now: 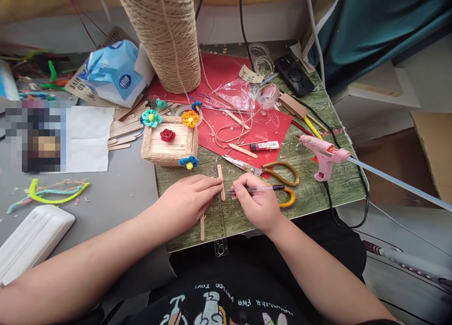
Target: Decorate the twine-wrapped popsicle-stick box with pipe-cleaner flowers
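Observation:
My left hand (pixel 187 198) lies flat on the green wood-grain table, its stretched fingertips pressing the side of a wooden craft stick (pixel 221 177). A clear ruler (pixel 221 226) runs beneath that stick and sticks out over the table's front edge. Pinched in my right hand (pixel 257 202) is a pen (pixel 264 188), its tip beside the stick. Another craft stick (pixel 202 228) pokes out from under my left hand. Behind it sits a twine-edged craft-stick box (pixel 167 151) with a red paper rose and colourful pipe-cleaner flowers. Scissors (pixel 282 172) with yellow handles lie beyond my right hand.
A pink glue gun (pixel 323 155) with its cord stands at right. Behind are a large twine spool (pixel 173 47), red paper (pixel 212 132), a glue stick (pixel 264 146) and a black phone (pixel 294 75). Loose craft sticks (pixel 123 127) and a white case (pixel 38 240) lie left.

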{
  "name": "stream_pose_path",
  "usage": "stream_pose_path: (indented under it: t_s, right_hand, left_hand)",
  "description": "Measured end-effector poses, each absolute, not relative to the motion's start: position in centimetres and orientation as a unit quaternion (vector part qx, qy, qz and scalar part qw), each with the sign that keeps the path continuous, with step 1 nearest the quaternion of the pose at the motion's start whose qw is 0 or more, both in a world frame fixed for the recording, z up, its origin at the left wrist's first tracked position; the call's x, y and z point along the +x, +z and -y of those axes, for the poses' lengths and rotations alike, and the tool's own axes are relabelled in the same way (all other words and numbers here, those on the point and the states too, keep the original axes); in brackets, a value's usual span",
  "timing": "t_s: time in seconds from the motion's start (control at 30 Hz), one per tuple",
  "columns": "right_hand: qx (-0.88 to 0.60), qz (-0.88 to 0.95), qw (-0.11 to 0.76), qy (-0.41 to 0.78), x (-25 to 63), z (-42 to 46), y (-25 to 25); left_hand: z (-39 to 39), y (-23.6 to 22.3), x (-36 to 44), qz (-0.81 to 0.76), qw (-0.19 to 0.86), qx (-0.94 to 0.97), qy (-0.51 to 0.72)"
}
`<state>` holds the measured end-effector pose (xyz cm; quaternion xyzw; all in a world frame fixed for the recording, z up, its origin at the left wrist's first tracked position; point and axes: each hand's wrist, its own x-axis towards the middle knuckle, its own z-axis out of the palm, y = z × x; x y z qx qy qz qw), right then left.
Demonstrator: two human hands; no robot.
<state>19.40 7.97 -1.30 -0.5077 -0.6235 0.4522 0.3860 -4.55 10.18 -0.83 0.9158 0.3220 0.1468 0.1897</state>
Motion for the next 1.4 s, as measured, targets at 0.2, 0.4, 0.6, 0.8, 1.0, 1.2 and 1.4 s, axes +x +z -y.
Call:
stream_pose_path:
  t_s: [0.2,0.4,0.6,0.8,1.0,1.2,1.4]
  right_hand:
    - [-0.498,0.629,0.413,0.430,19.3,-7.3,-2.3]
    - [-0.482,0.665,0.431,0.373,20.3,-6.2,-2.1]
    - [-0.404,0.807,0.357,0.241,20.2,-4.2,-1.9]
    - [-0.469,0.783,0.305,0.272,19.5,-4.1,-2.7]
    - [-0.487,0.741,0.322,0.330,19.5,-4.6,-2.1]
    - [-0.487,0.721,0.336,0.361,19.5,-4.7,-2.1]
    - [-0.489,0.683,0.424,0.339,20.3,-3.6,-2.1]
  left_hand:
    - [-10.2,-0.7,-4.6,-0.322,0.191,0.918,0.135]
    - [-10.1,-0.8,-4.7,-0.324,0.185,0.919,0.129]
    - [-10.0,-0.8,-4.7,-0.323,0.194,0.917,0.128]
    - [-10.0,-0.6,-4.6,-0.325,0.181,0.919,0.128]
    - [-10.1,-0.5,-4.6,-0.318,0.183,0.921,0.132]
    - [-10.1,-0.5,-4.5,-0.317,0.181,0.921,0.137]
    - [-10.2,-0.7,-4.6,-0.322,0.186,0.920,0.124]
